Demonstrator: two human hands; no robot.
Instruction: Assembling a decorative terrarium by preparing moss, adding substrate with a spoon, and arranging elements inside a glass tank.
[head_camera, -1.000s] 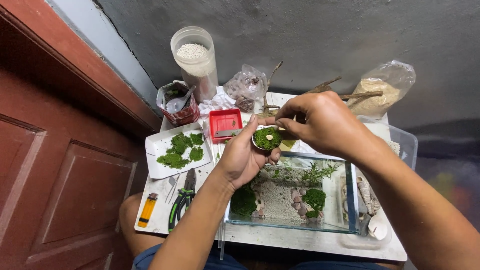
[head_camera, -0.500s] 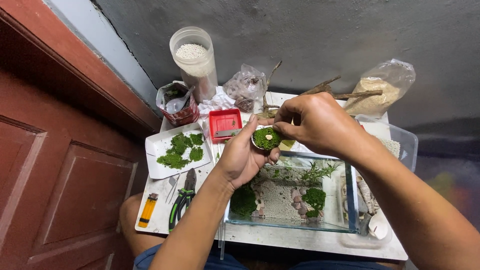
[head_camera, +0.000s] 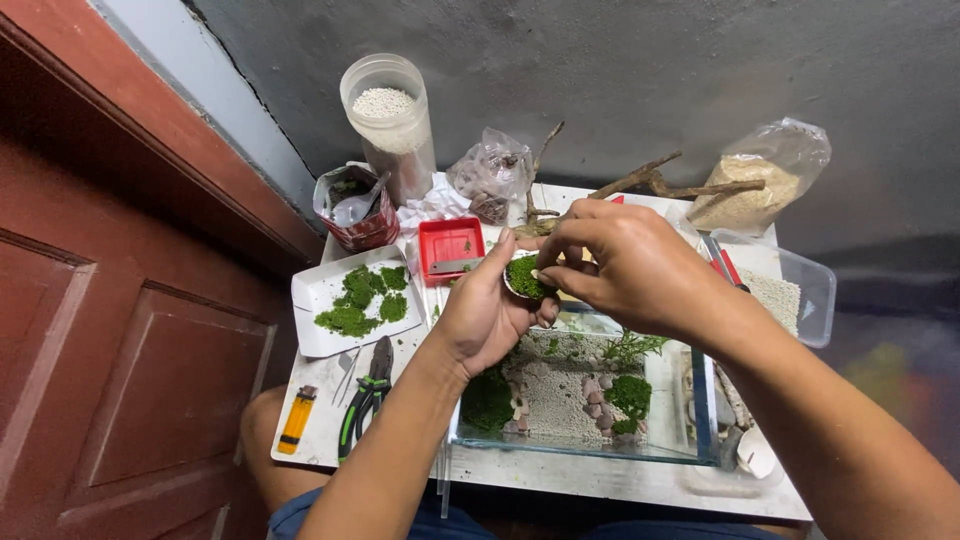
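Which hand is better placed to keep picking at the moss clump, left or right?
Right, probably. The right hand has its fingertips pinched at the moss clump, while the left hand cradles that clump from below over the glass tank, so it is occupied as support.

Two bare forearms, no sleeves, no watch or rings on the hands (head_camera: 560, 290) — blue shorts, bare knee below the table (head_camera: 620, 480)

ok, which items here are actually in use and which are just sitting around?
In use:
left hand holding the small moss dish
right hand pinching at the moss
glass tank right below both hands

Lying about:
white tray of moss
red tray
pliers
yellow lighter
jar of white pellets
driftwood
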